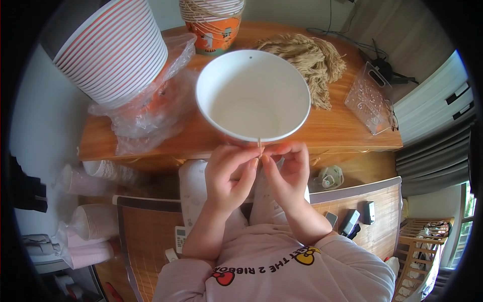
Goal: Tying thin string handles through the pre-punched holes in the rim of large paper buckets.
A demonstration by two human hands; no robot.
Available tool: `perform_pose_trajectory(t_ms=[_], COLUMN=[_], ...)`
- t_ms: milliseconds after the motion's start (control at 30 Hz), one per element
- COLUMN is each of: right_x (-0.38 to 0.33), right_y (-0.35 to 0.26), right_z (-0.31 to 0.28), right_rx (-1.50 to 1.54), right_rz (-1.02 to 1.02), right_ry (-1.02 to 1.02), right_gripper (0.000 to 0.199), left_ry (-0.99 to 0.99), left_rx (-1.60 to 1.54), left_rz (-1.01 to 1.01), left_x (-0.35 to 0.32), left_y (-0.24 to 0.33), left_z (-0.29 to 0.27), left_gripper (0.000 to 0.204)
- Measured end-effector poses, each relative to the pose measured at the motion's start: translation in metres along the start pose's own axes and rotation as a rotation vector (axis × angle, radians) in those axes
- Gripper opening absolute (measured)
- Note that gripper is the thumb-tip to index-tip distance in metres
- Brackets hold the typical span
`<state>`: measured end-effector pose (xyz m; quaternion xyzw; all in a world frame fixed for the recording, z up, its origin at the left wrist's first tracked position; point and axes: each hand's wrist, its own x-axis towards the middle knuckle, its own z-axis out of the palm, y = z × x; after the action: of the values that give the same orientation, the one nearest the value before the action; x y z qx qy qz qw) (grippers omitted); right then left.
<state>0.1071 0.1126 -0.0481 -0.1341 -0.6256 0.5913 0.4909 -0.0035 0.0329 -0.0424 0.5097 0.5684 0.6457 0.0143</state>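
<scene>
Thin beige twine strand [259, 144] is at the near rim of the round white paper bucket [246, 93]; the left hand [229, 173] and the right hand [289, 173] pinch it narrowly. Tying seems in progress; the next move probably calls for careful tightening.

A clear plastic box [366, 100] sits on the right end of the wooden table [332, 128], and thin wires [330, 19] run near the table's back right corner. A grey curtain [437, 171] hangs to the table's right. On the table's near side, a brown mat [151, 236] with a dark edge holds a white remote [180, 238] and a phone [330, 220].
</scene>
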Motion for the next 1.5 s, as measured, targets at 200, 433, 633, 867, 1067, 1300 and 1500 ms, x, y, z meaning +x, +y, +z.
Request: perform_pose_trajectory(t_ms=[200, 433, 633, 867, 1067, 1300, 1500], right_x=[-0.002, -0.005, -0.005, -0.005, 0.000, -0.011, -0.026], right_y=[0.002, 0.003, -0.004, -0.012, -0.013, -0.009, -0.006], right_z=[-0.004, -0.006, -0.011, -0.011, -0.018, -0.010, -0.020], right_rx=[-0.039, -0.032, -0.024, -0.052, -0.141, 0.160, -0.106], right_rz=[-0.031, -0.065, -0.120, -0.157, -0.278, -0.133, 0.139], right_ry=[-0.060, -0.126, -0.222, -0.232, -0.290, -0.193, -0.363], right_gripper=[0.027, 0.030, 0.031, 0.032, 0.033, 0.031, 0.016], left_ry=[0.031, -0.012, -0.013, -0.037, -0.004, 0.101, 0.036], left_rx=[0.072, -0.209, -0.612, -0.637, -0.686, -0.723, -0.697], left_rz=[0.035, -0.161, -0.397, -0.296, -0.401, -0.400, -0.444], left_x=[0.001, 0.002, 0.001, 0.003, 0.002, -0.004, -0.016], left_y=[-0.003, 0.004, 0.007, 0.016, 0.016, 0.019, 0.009], left_z=[-0.001, -0.001, -0.006, -0.005, -0.004, 0.000, -0.011], left_gripper=[0.022, 0.014, 0.009, 0.011, 0.008, 0.008, 0.024])
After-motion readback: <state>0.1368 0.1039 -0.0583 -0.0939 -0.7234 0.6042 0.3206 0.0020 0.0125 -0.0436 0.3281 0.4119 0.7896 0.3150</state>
